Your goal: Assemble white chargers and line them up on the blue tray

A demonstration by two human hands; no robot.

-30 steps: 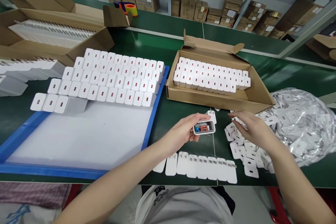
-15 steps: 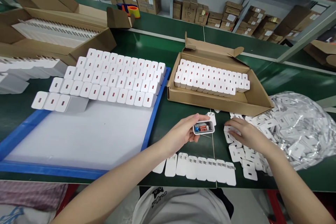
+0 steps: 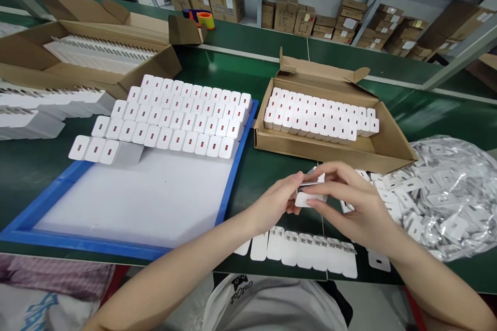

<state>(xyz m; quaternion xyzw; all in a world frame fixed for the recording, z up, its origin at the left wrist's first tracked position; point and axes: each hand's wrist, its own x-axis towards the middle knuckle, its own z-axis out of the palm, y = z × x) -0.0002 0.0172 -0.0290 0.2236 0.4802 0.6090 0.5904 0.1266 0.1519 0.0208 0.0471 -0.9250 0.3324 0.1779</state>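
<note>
My left hand (image 3: 277, 199) is closed around a white charger housing, which the fingers of both hands largely hide. Right in front of it, my right hand (image 3: 351, 199) pinches a small white end cover (image 3: 308, 199) between thumb and fingers. The cover is at the housing's open end; whether it is seated there I cannot tell. Below the hands lies a row of several white plates with metal prongs (image 3: 289, 248). Loose end covers (image 3: 404, 186) are heaped to the right, partly in a clear plastic bag (image 3: 466, 207).
On the left, a blue-edged white board (image 3: 128, 207) carries rows of white chargers (image 3: 176, 139). An open carton (image 3: 330, 152) with more chargers stands behind my hands. Another open carton (image 3: 135, 70) is at the back left. Orange tape (image 3: 205, 20) lies near the shelves.
My right hand has moved left from the heap, bringing an end cover to the housing in my left hand. The parts inside the housing, visible before, are now covered from view.
</note>
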